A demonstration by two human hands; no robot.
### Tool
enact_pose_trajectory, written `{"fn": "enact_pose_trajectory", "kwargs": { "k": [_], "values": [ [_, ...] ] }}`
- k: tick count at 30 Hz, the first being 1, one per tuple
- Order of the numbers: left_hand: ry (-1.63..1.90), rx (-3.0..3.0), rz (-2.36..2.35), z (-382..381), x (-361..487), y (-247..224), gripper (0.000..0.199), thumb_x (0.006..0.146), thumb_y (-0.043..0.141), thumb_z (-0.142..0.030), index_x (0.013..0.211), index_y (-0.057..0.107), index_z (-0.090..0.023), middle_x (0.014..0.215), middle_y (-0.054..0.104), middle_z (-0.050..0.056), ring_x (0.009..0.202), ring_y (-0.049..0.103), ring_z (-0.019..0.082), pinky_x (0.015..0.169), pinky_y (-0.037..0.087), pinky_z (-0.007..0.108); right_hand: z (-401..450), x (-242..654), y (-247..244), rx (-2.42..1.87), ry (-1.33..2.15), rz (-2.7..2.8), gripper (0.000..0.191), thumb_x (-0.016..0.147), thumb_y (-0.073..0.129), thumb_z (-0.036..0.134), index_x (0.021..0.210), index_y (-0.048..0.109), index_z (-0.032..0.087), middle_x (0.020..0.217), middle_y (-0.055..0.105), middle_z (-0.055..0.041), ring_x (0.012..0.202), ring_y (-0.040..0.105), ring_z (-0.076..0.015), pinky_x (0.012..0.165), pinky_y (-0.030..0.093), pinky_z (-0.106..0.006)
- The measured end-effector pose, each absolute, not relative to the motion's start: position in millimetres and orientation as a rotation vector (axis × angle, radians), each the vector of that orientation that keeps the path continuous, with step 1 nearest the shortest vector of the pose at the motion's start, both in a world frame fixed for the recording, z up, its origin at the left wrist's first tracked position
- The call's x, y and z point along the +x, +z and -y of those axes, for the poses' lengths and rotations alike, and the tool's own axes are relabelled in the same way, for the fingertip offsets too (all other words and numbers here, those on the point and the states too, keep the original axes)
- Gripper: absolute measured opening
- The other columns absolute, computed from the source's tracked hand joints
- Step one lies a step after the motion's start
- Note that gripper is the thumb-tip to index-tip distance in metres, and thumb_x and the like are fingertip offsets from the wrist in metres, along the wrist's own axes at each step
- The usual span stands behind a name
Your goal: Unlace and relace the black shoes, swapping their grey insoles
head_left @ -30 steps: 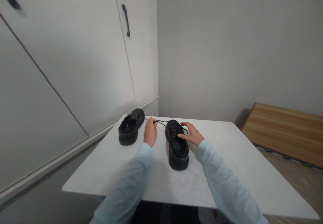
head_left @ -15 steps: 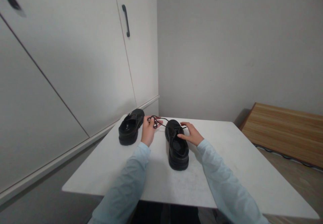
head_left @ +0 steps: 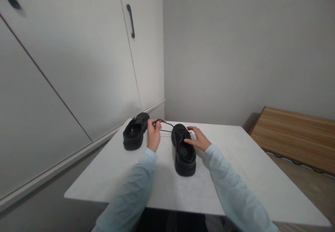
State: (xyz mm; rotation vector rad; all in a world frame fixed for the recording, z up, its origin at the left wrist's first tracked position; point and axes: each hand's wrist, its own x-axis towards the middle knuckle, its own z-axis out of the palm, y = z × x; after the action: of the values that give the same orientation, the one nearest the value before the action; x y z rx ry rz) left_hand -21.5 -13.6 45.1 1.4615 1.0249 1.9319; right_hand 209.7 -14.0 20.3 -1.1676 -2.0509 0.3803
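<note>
A black shoe (head_left: 185, 167) stands in the middle of the white table (head_left: 220, 190), its heel toward me. From its front part a black shoelace (head_left: 166, 131) runs left into my left hand (head_left: 154, 134), which is closed on it. My right hand (head_left: 198, 139) rests at the shoe's right side, thumb near the opening and fingers by the eyelets, gripping the shoe's upper. A short lace end pokes out by these fingers. The second black shoe (head_left: 133, 143) stands to the left of my left hand, apart from it.
White cabinet doors (head_left: 86, 68) with dark handles (head_left: 131, 21) rise along the left, close to the table's edge. Behind the table is a grey wall (head_left: 235, 50). A wood-grain board or bench (head_left: 295, 134) lies lower at the right.
My left hand has closed more on the lace, and the loose loops have drawn out into straighter strands. The lace end at the right looks shorter. My right hand and both shoes have stayed put.
</note>
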Motion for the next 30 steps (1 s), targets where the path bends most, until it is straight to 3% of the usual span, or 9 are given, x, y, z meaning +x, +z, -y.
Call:
{"fn": "enact_pose_trajectory", "kwargs": {
  "k": [11,21,30],
  "values": [
    [2.201,1.388,-1.044,23.5,-26.5,57.9,0.017,0.088,0.046,-0.036,0.089,0.036,-0.021,0.091,0.065,0.005,0.072,0.056,0.011,0.07,0.043,0.026,15.3,208.8,22.4,-1.173,0.41,2.063,0.057,0.07,0.068,0.045,0.116,0.049,0.019,0.112,0.057,-0.0115,0.108,0.052,-0.027,0.096,0.039,-0.047],
    [2.422,1.522,-0.932,32.5,-17.8,58.5,0.013,0.09,0.047,-0.03,0.09,0.039,-0.02,0.08,0.06,0.002,0.079,0.059,0.013,0.079,0.044,0.031,12.2,209.3,17.8,-1.124,0.442,2.045,0.058,0.07,0.069,0.046,0.117,0.051,0.018,0.112,0.057,-0.011,0.107,0.052,-0.0261,0.096,0.039,-0.046],
    [2.218,1.927,-0.619,35.4,-4.1,42.1,0.009,0.089,0.045,-0.017,0.097,0.041,-0.021,0.077,0.057,0.001,0.076,0.055,0.013,0.069,0.044,0.028,26.8,192.5,38.3,-0.95,0.322,2.123,0.042,0.081,0.06,0.04,0.12,0.057,0.027,0.118,0.055,-0.0089,0.112,0.049,-0.0255,0.099,0.037,-0.047]
  ]
}}
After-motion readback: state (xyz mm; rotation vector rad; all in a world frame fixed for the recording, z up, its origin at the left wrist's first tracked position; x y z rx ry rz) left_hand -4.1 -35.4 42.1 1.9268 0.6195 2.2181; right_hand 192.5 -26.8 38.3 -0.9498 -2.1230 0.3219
